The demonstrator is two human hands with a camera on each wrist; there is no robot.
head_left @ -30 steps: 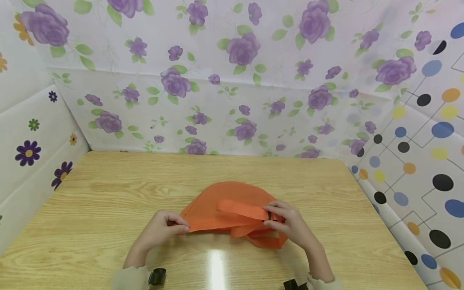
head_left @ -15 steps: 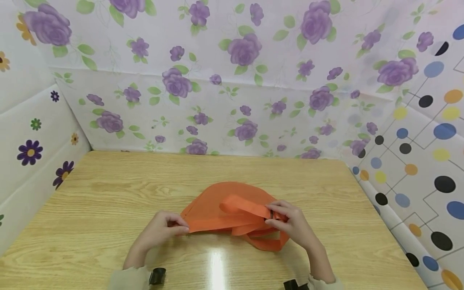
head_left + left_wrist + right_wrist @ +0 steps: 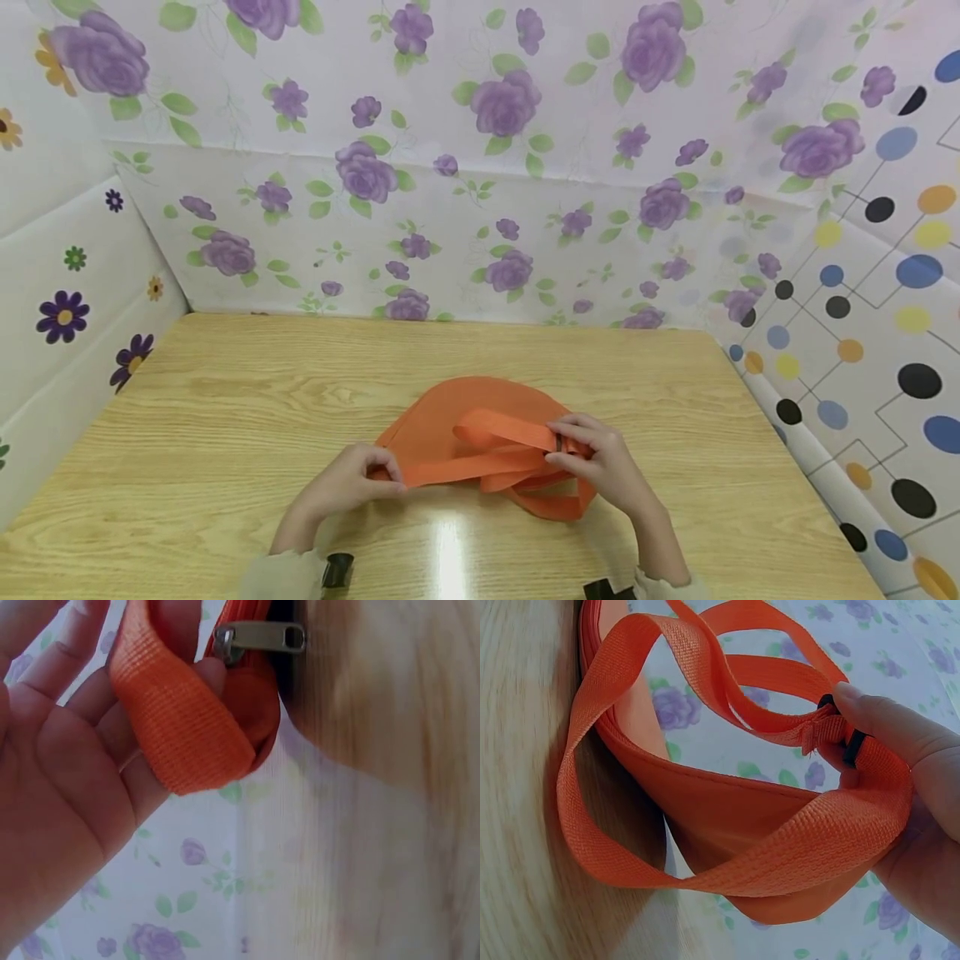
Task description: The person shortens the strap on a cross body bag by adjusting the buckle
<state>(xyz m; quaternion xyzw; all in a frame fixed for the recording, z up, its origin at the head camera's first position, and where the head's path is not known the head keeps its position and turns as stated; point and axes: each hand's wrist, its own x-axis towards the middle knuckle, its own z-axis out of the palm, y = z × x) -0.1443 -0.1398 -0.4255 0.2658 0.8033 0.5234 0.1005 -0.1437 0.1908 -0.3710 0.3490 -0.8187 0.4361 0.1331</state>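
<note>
An orange zippered bag with a rounded top edge lies on the table in the head view. My left hand pinches its strap at the bag's left end. Close by in the left wrist view, a metal zipper pull hangs from the zip, and the webbing passes between my fingers. At the bag's right side, my right hand holds the strap by its black slider, between thumb and fingers. Loose strap loops stand out around the slider. The right fingertips are partly hidden behind the webbing.
The wood-grain table extends around the bag. A flowered sheet hangs behind it, with patterned sheets at both sides. Black wrist straps show near both sleeves.
My left hand has shifted a little to the right and slightly down, and the strap now stands off the bag's lower edge. The right hand stays nearly in place; its strap loops moved slightly.
</note>
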